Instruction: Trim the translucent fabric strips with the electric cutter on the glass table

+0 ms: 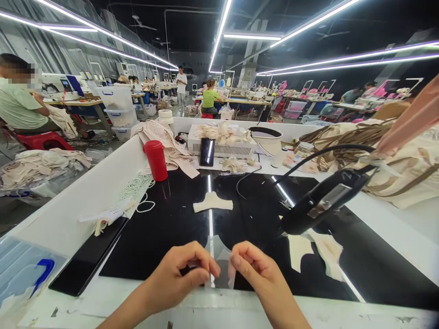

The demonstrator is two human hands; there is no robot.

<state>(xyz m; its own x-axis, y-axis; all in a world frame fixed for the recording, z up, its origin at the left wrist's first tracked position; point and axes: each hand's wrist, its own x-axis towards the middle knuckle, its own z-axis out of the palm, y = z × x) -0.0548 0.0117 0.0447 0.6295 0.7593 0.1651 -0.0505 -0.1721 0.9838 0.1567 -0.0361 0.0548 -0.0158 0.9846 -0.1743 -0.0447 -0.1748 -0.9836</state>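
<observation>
A thin translucent sheet lies at the front edge of the glossy black panel. My right hand pinches the sheet's right edge between thumb and forefinger. At the sheet's left side is my left hand, its thumb and forefinger apart, with nothing visible between them. Beyond both hands, a cream fabric piece rests on the panel. Two more pale pieces, one of them nearer me, lie to the right, below a black handheld device.
A red cup and light green cord stand at the left. An upright phone leans on a white box. A black cable arches at the right near fabric bundles. People sit beyond the table.
</observation>
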